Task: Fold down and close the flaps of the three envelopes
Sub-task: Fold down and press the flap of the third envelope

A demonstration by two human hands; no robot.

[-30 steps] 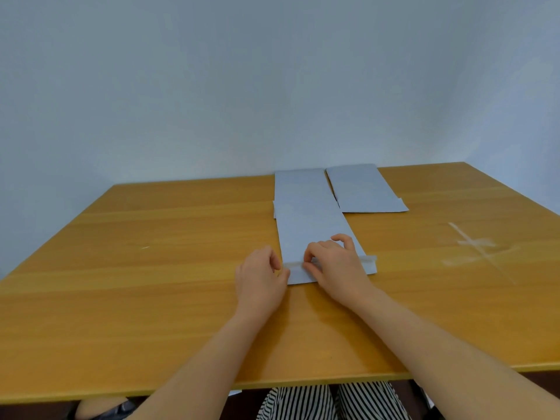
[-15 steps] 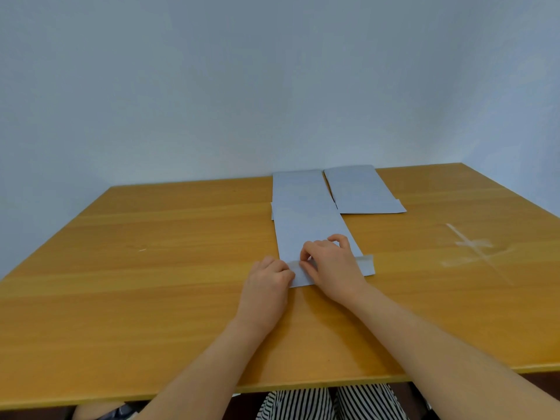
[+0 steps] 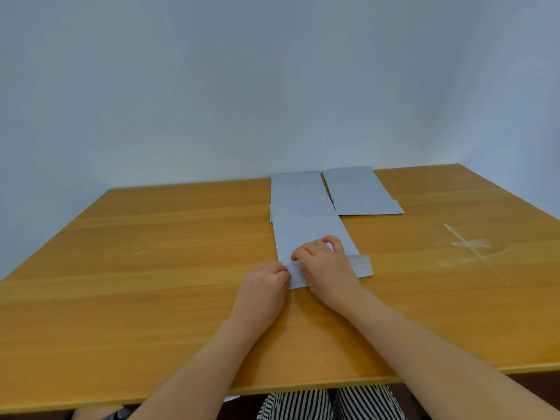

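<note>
Three pale grey envelopes lie on the wooden table [image 3: 151, 283]. The nearest envelope [image 3: 309, 231] lies lengthwise toward me, its flap [image 3: 362, 263] at the near end. My right hand [image 3: 325, 265] rests on that near end with curled fingers pressing the flap. My left hand [image 3: 265, 283] sits at the envelope's near left corner, fingers curled against its edge. A second envelope [image 3: 298, 192] lies beyond, partly under the first. The third envelope [image 3: 359, 192] lies to the right at the back, its flap at the near end.
White tape marks [image 3: 471, 250] form a cross on the table's right side. A plain wall stands behind the table. Striped fabric [image 3: 327, 404] shows below the table's near edge.
My left hand slid right to the envelope's near left corner and curled its fingers. My right hand stayed on the flap, shifting slightly.
</note>
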